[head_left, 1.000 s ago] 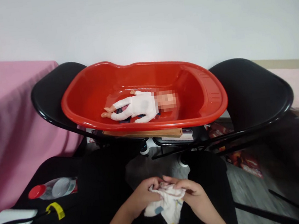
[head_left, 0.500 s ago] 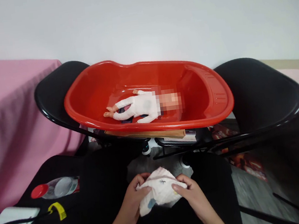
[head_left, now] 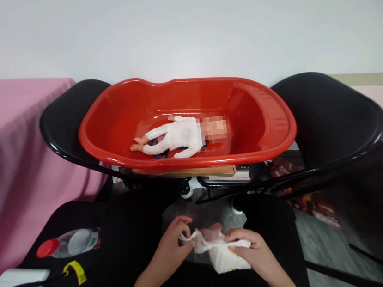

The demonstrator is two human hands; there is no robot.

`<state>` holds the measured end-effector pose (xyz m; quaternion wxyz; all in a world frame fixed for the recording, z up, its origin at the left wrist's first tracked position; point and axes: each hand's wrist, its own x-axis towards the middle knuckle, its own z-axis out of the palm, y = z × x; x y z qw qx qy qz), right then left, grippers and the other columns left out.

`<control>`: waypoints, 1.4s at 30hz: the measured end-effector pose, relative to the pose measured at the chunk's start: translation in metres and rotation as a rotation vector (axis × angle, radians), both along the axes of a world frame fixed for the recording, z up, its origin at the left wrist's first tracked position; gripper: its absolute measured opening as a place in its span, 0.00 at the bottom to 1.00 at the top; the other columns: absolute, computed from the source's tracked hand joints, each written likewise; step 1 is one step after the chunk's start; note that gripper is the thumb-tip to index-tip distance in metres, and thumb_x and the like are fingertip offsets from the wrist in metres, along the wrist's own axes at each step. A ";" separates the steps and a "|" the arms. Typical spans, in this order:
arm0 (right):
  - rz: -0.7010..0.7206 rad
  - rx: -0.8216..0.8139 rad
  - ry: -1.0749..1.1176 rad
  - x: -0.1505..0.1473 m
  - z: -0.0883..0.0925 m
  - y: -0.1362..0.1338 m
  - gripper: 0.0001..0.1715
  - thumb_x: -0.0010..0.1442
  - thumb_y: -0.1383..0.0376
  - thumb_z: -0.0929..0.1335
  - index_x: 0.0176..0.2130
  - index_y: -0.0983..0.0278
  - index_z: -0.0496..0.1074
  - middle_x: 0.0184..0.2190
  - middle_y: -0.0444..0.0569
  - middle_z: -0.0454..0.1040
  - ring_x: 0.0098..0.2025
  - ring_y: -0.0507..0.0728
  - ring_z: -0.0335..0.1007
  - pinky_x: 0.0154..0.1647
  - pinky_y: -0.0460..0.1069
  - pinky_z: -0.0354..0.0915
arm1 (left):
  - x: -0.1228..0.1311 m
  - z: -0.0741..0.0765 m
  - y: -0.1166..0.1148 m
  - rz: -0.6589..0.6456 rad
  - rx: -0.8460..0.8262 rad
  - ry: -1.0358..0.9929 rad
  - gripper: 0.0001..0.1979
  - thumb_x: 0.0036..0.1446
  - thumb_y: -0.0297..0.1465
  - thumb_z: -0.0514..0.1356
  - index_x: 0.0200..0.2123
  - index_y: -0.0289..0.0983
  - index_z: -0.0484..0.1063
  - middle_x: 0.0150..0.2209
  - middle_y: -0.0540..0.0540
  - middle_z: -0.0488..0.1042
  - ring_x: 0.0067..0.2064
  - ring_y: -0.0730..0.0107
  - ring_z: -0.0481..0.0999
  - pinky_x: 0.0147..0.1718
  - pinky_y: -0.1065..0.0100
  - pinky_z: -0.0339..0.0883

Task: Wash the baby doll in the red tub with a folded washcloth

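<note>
The left hand (head_left: pixel 173 241) pinches one edge of a soft white cloth (head_left: pixel 228 256) between thumb and finger. The right hand (head_left: pixel 251 248) grips the thicker, bunched part, with its thumb on the near side. The fingers of both hands are closed on the cloth. Held this way, it is pulled out a little between them, maybe so the thin edge can be sorted from the rest. The cloth is over the lap, between the knees and near the red tub (head_left: pixel 280 128), but not touching it.

A doll (head_left: pixel 185 134) in white clothes lies on its back in the tub, feet to the left. The high sides probably stop it from rolling out. A black chair (head_left: pixel 65 124) is at the left end and another chair (head_left: pixel 335 119) is at the right; they may help hold the tub up, but I can't see all that is under it.

A clear bottle with a red cap (head_left: pixel 48 248) lies on its side. Its label is mostly hidden. The yellow tag (head_left: pixel 76 273) on the black cord (head_left: pixel 24 286) has marks too small to read. The bright packet (head_left: pixel 316 212) on the floor has big pale letters, too blurry to read.
</note>
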<state>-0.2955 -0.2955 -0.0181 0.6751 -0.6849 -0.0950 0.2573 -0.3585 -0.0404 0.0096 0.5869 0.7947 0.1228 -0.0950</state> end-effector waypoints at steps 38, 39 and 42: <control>0.167 -0.157 -0.359 -0.008 0.021 0.000 0.13 0.69 0.59 0.69 0.33 0.61 0.71 0.36 0.49 0.78 0.36 0.55 0.73 0.37 0.48 0.66 | -0.021 0.023 -0.012 -0.422 0.548 -0.308 0.14 0.64 0.21 0.53 0.46 0.41 0.74 0.42 0.48 0.76 0.46 0.67 0.76 0.62 0.57 0.60; 0.140 -0.155 -0.365 -0.008 0.020 -0.001 0.14 0.68 0.59 0.69 0.32 0.61 0.70 0.36 0.49 0.78 0.36 0.55 0.73 0.37 0.48 0.66 | -0.021 0.021 -0.015 -0.408 0.536 -0.320 0.13 0.64 0.21 0.54 0.45 0.41 0.74 0.41 0.48 0.76 0.46 0.67 0.76 0.61 0.58 0.61; 0.031 -0.142 -0.336 -0.009 0.018 -0.004 0.15 0.66 0.57 0.71 0.31 0.61 0.70 0.35 0.50 0.78 0.36 0.56 0.73 0.37 0.48 0.67 | -0.023 0.015 -0.023 -0.352 0.484 -0.381 0.11 0.64 0.21 0.55 0.42 0.40 0.73 0.40 0.49 0.77 0.44 0.67 0.75 0.58 0.59 0.63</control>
